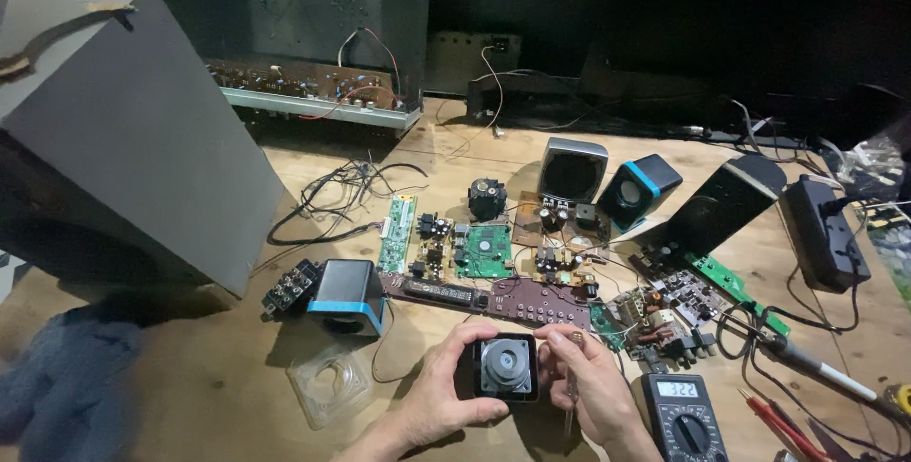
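At lower centre of the frame, the left hand [438,403] grips the small square speaker unit [506,368] by its side while the right hand [590,388] steadies its edge, pinching a thin screwdriver [572,388]; the inspection step appears in hand, and the next move likely calls for seating the tip precisely.

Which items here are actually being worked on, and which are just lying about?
In hand:
left hand and right hand on small black square speaker unit
thin screwdriver in right hand

Lying about:
black digital multimeter
green circuit board
clear plastic tray
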